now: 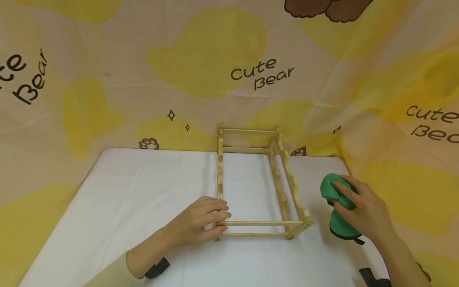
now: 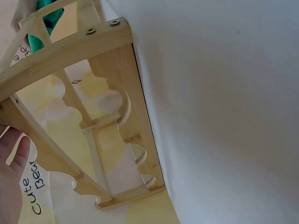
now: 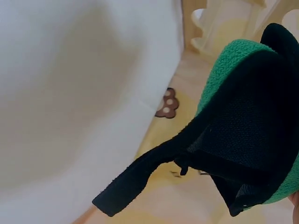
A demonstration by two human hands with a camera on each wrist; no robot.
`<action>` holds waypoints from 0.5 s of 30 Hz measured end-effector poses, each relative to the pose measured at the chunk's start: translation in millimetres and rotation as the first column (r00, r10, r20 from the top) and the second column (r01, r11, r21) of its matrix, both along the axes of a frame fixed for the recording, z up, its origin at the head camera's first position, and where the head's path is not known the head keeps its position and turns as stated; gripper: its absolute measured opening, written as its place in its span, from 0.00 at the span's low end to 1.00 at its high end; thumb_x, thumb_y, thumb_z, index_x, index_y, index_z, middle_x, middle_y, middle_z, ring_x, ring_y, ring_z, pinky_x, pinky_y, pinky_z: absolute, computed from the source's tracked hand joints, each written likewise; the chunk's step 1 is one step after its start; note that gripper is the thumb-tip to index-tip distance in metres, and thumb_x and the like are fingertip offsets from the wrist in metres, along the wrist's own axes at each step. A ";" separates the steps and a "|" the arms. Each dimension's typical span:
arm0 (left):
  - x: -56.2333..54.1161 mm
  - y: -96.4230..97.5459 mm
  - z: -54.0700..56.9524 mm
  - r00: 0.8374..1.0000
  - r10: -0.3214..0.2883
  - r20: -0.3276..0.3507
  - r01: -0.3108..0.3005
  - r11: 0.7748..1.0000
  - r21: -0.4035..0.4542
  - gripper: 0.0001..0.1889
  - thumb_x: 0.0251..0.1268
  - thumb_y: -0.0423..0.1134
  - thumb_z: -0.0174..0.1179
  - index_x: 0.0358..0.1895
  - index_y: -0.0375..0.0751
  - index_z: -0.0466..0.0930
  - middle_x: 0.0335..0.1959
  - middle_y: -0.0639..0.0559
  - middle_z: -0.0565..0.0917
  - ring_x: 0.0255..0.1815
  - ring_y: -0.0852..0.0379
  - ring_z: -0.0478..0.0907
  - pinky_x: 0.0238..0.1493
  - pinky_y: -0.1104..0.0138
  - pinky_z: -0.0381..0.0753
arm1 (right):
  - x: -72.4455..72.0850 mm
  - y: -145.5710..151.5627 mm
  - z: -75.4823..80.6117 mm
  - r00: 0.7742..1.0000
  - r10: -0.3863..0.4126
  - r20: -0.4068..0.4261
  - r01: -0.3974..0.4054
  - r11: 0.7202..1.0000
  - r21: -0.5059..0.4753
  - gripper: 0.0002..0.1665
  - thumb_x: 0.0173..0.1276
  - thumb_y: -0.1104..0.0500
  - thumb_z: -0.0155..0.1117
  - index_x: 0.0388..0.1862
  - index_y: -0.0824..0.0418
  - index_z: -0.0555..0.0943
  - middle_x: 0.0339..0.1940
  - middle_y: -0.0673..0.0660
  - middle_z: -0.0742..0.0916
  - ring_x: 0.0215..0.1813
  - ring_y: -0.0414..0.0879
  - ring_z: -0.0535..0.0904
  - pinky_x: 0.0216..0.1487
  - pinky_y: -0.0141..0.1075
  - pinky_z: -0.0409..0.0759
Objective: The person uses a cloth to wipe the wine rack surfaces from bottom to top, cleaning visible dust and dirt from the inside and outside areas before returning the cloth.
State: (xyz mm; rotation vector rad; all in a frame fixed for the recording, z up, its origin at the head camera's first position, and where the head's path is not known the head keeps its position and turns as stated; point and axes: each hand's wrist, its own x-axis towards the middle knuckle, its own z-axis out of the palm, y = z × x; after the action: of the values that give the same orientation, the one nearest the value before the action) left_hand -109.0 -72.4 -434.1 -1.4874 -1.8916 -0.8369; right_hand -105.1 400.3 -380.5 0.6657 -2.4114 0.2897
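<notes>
This looks like a small, screened-off work corner, though whether it sits in a home, a studio or a lab cannot be told. Creased printed cloth [image 1: 211, 107] rises behind and along both sides of a white bench [image 1: 161, 187], walling it in like a booth. The print is playful, as for a child's room: yellow blotches, "Cute Bear" lettering [image 1: 263, 73], brown paw prints [image 1: 148, 144], little star outlines [image 1: 171, 115] and, at the top edge, part of a brown cartoon figure [image 1: 330, 8].
</notes>
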 end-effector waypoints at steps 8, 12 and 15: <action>0.4 1.8 0.4 0.998 0.033 -0.048 -0.030 0.997 0.070 0.10 0.75 0.42 0.63 0.49 0.41 0.87 0.47 0.48 0.89 0.50 0.49 0.87 0.53 0.58 0.86 | 11.9 -13.2 7.7 0.989 0.070 -0.127 -0.067 0.997 0.023 0.39 0.77 0.31 0.47 0.49 0.60 0.90 0.57 0.64 0.86 0.46 0.61 0.83 0.26 0.56 0.83; 2.1 2.0 0.3 0.997 0.050 -0.052 -0.045 0.994 0.101 0.09 0.73 0.41 0.65 0.47 0.41 0.88 0.46 0.47 0.89 0.47 0.50 0.87 0.51 0.60 0.87 | 18.2 -20.5 11.1 0.974 0.128 -0.185 -0.126 0.992 0.023 0.35 0.78 0.34 0.49 0.46 0.61 0.91 0.54 0.65 0.88 0.44 0.60 0.84 0.25 0.55 0.83; 3.0 2.3 0.3 0.998 0.053 -0.045 -0.047 0.992 0.120 0.08 0.72 0.40 0.66 0.47 0.41 0.88 0.45 0.47 0.89 0.47 0.49 0.87 0.50 0.60 0.87 | 23.2 -26.8 13.7 0.957 0.170 -0.236 -0.171 0.985 0.017 0.33 0.78 0.37 0.51 0.44 0.62 0.91 0.52 0.66 0.89 0.42 0.60 0.83 0.28 0.46 0.83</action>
State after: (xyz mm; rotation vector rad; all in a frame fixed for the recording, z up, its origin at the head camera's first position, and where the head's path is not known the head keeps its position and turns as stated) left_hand -106.0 -70.1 -433.8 -1.3706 -1.8044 -0.8672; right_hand -82.0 373.5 -366.9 0.8584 -2.1298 0.2686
